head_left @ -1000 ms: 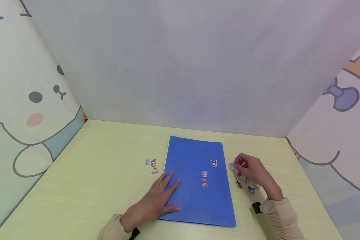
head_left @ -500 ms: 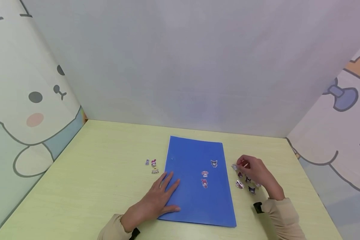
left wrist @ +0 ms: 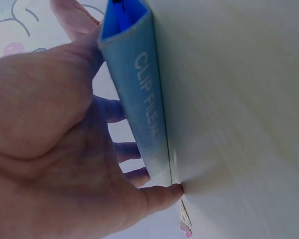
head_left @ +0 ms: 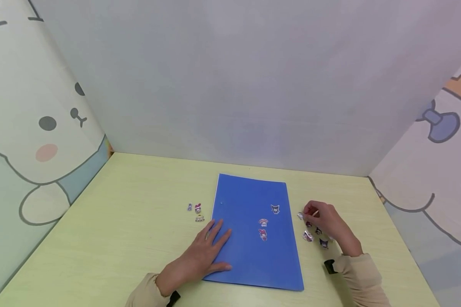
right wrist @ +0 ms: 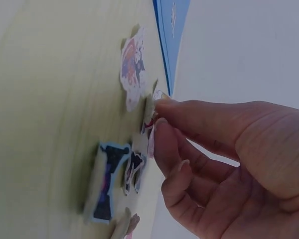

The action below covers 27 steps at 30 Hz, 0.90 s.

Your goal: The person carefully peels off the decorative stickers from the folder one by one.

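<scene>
A blue clip file [head_left: 249, 260] lies closed on the table, with a few cartoon stickers [head_left: 263, 234] on its cover. My left hand [head_left: 197, 258] rests on its left side, fingers spread across the cover. In the left wrist view the spine [left wrist: 144, 94] reads "CLIP FILE" and the little finger reaches down to the tabletop. Right of the file, thumb and index finger of my right hand [head_left: 328, 219] pinch a small pale sticker [head_left: 300, 215]. Under and beside that hand lie several more cut-out stickers, among them a dark one [right wrist: 107, 181] and a reddish one [right wrist: 133, 67].
Three little stickers [head_left: 198, 208] lie on the pale yellow table [head_left: 146, 192] left of the file. A grey-white backdrop [head_left: 234, 85] rises behind the table, and cartoon-printed panels [head_left: 50, 106] stand at both sides.
My right hand has drawn slightly right and toward me with the pale sticker at its fingertips. A sticker below it now looks paler. The left hand keeps its place on the file.
</scene>
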Available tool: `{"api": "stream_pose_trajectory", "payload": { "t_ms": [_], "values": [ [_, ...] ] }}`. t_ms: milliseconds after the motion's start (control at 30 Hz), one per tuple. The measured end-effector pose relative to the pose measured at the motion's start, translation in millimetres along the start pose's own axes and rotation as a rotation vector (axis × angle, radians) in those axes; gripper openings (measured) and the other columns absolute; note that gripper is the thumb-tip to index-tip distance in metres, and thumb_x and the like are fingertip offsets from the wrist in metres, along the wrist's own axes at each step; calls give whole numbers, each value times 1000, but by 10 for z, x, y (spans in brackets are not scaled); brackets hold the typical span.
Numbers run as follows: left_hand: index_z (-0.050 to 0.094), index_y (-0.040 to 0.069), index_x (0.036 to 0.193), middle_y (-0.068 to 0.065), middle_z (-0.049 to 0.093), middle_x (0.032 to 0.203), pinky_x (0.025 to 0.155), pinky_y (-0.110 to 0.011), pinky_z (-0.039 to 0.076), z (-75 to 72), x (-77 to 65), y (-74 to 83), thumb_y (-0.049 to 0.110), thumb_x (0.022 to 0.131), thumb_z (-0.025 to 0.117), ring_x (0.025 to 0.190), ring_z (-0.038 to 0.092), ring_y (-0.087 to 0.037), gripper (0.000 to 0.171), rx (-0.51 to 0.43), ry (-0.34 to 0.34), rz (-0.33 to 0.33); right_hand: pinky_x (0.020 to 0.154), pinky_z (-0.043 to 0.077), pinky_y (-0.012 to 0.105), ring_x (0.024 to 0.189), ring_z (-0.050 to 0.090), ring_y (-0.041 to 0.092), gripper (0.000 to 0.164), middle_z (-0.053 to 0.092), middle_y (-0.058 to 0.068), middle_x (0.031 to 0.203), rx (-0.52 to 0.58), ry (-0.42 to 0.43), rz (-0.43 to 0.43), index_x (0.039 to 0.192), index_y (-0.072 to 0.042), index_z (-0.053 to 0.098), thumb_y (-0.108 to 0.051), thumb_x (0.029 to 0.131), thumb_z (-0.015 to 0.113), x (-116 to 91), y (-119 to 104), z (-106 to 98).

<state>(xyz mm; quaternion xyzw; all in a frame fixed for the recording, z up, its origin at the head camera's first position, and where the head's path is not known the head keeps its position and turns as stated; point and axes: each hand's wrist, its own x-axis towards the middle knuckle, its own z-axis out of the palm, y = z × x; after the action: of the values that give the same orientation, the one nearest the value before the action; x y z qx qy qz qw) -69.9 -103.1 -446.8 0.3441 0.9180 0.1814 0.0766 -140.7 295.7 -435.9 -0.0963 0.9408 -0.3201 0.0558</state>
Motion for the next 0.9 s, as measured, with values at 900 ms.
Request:
{"api": "stream_pose_trajectory", "payload": {
  "t_ms": [900],
  "values": [
    [41,2,156,-27,30,161,113,-60,34,16,7,-6,57,98,59,148,27,-50,82,48,9,12,66,53,28,79,64,16,9,70,7,96,-26,50,-123,104,-1,68,-6,97,70,56,-213,142]
  ]
}}
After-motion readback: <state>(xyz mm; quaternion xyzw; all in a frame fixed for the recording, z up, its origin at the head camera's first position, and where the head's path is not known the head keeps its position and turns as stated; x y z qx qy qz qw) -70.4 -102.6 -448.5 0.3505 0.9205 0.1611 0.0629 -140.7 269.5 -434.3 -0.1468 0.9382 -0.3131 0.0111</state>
